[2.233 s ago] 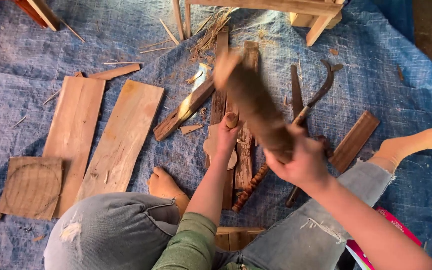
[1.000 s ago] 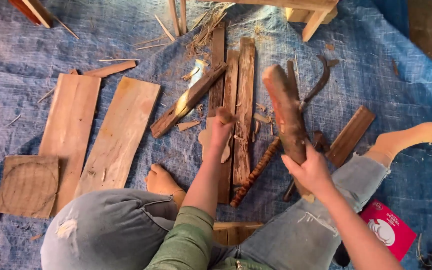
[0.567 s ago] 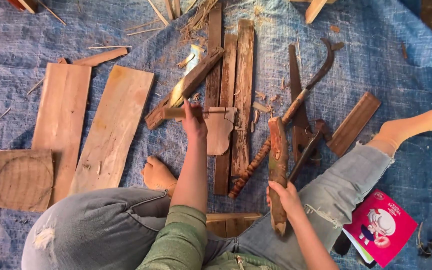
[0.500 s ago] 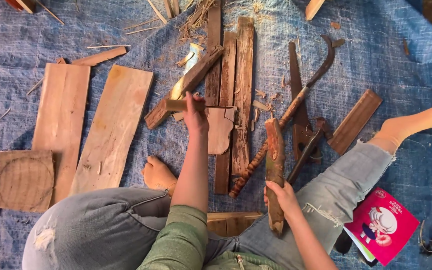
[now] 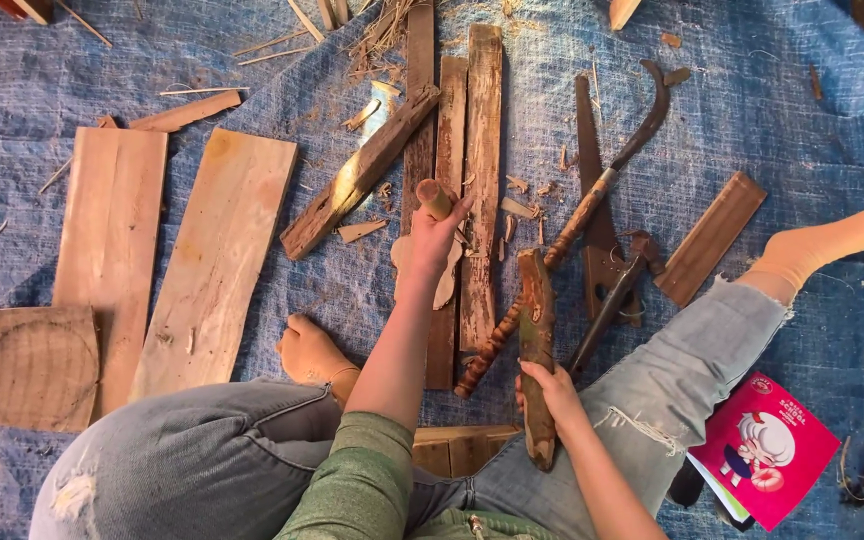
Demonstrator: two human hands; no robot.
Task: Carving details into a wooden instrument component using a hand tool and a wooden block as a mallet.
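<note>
while we sit on a blue tarpaulin (image 5: 772, 130) strewn with offcuts, our right hand (image 5: 550, 392) closes fully around a thick wooden club (image 5: 536, 340), which stands nearly upright between our knees, its lower end near a small wooden block (image 5: 457, 448). our left hand (image 5: 434, 232) reaches forward with fingers wrapped tight on a short round handle (image 5: 435, 197), held over a pale flat cutout (image 5: 444, 278) and three long planks (image 5: 480, 170) lying side by side. just beside the club lie a turned wooden stick (image 5: 497, 340), a hammer (image 5: 617, 290) and a curved hook tool (image 5: 624, 150). two wide boards (image 5: 217, 250) rest well apart to our left, near a square panel with a scribed circle (image 5: 40, 365). a pink booklet (image 5: 764, 448) lies beside our right leg.
</note>
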